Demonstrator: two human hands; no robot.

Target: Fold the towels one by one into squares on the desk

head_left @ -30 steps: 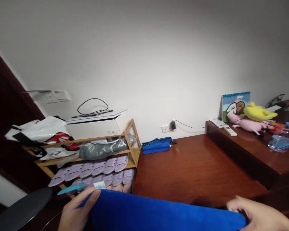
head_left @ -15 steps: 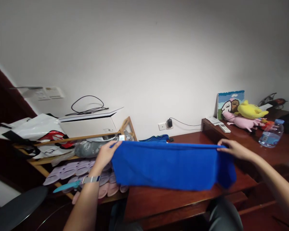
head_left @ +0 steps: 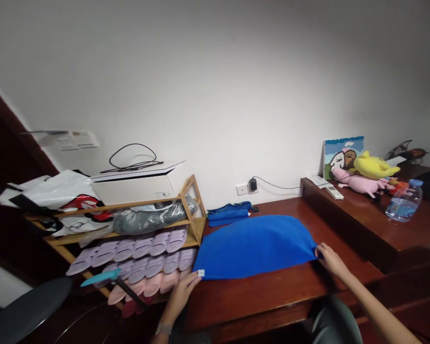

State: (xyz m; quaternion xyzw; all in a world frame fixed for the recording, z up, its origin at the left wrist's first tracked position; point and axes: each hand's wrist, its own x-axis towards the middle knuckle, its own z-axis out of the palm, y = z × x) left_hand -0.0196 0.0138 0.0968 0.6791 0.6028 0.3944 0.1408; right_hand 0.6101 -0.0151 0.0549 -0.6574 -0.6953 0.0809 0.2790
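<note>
A bright blue cloth [head_left: 252,246] billows over the dark red wooden table [head_left: 258,298], its middle puffed up and its near edge stretched between my hands. My left hand [head_left: 183,289] pinches the near left corner, close to a small white label [head_left: 201,273]. At the right corner, my right hand [head_left: 328,259] has its fingers closed on the fabric. Behind this cloth, by the wall, lies a folded blue cloth [head_left: 229,213] with a greenish edge.
To the left stands a wooden rack [head_left: 195,210] with several lilac and pink clogs [head_left: 143,246], a white box [head_left: 136,186] and bags. On the raised right section are a water bottle [head_left: 404,203], plush toys [head_left: 374,165] and a remote [head_left: 334,192]. A charger [head_left: 253,183] is plugged into the wall.
Both hands have moved down and toward me with the blue cloth. It hung upright before; now it spreads over the tabletop, and the folded cloth behind shows more.
</note>
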